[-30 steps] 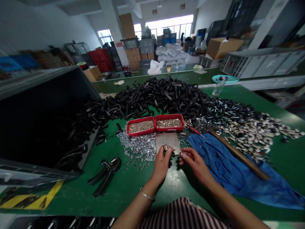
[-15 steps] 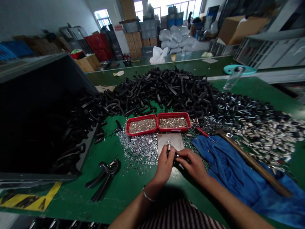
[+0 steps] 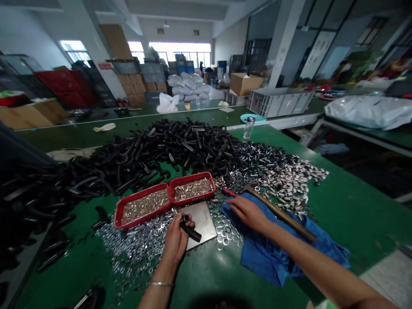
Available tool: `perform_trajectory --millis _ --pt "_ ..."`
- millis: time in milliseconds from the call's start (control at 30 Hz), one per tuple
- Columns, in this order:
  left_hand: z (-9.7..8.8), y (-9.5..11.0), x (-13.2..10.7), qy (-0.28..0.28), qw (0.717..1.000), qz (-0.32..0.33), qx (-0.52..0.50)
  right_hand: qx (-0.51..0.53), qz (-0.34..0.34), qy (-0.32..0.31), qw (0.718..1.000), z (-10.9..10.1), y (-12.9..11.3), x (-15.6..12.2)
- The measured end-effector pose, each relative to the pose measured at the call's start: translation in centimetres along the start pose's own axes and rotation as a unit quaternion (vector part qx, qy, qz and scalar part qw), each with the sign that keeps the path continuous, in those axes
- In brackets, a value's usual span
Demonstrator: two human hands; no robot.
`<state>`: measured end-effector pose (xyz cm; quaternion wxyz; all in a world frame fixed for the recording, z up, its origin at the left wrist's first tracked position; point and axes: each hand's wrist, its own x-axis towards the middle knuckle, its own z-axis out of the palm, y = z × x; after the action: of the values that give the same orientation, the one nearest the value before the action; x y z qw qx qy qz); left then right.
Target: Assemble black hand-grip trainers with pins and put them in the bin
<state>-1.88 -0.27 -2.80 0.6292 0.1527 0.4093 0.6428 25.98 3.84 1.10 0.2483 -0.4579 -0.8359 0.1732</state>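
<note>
My left hand (image 3: pixel 175 241) is closed around a black curved part (image 3: pixel 190 232) with a small metal piece at its top end, held over a grey metal plate (image 3: pixel 203 219). My right hand (image 3: pixel 246 212) lies open, fingers stretched flat on the blue cloth (image 3: pixel 273 257). Its fingertips are next to the head of a wooden-handled hammer (image 3: pixel 280 214) and a red-handled screwdriver (image 3: pixel 228 192). It holds nothing.
Two red trays (image 3: pixel 119 216) of small metal pieces sit behind the plate. Loose washers (image 3: pixel 135 251) lie around them. A large pile of black hooks (image 3: pixel 161 146) fills the far table, with silver sleeves (image 3: pixel 289 180) at the right and a bottle (image 3: pixel 248 128) behind them.
My right hand left the part and moved right onto the blue cloth by the hammer. My left hand lifted the black part off the plate. The view swung right.
</note>
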Motion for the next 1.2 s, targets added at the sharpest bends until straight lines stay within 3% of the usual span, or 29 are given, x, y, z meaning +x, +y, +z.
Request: perform_trajectory --millis 100,233,333,500,600,667,833,900,967,1067,1200 --pt "-0.3 -0.1 0.3 -0.026 0.999 -0.012 0.019 -0.121 0.130 0.099 0.979 -4.0 7.5 1.3" --pt "-0.3 -0.3 -0.2 -0.043 0.998 -0.011 0.032 -0.166 0.199 0.117 0.959 -7.3 14.4 2.9" --pt "-0.2 -0.3 -0.5 -0.045 0.998 -0.011 0.031 -0.165 0.214 0.090 0.959 -7.8 16.3 3.7" --pt "-0.2 -0.1 -0.5 -0.055 0.998 -0.014 0.028 -0.150 0.229 0.094 0.957 -8.3 16.2 3.8" --pt "-0.5 -0.1 -0.3 -0.066 0.997 -0.014 0.029 -0.137 0.228 0.137 0.954 -8.0 14.2 2.6" --pt "-0.6 -0.3 -0.1 -0.059 0.998 -0.009 0.030 -0.113 0.206 0.151 0.960 -6.6 11.4 1.7" --pt "0.7 -0.3 -0.4 -0.021 0.998 0.010 0.051 0.067 0.055 0.079 0.993 -1.8 -0.5 2.4" --pt "1.5 0.2 -1.0 -0.027 0.997 0.031 0.064 0.139 -0.007 0.084 0.987 -1.2 -5.3 3.3" --pt "2.0 1.0 -2.0 -0.027 0.995 0.054 0.077 0.163 -0.048 0.079 0.982 -1.1 -8.5 3.9" --pt "2.5 2.0 -4.1 -0.017 0.994 0.069 0.084 0.167 -0.072 0.040 0.982 -0.2 -10.2 3.3" --pt "2.7 2.4 -6.1 -0.011 0.992 0.074 0.098 0.176 -0.050 0.022 0.983 2.3 -9.9 0.9"
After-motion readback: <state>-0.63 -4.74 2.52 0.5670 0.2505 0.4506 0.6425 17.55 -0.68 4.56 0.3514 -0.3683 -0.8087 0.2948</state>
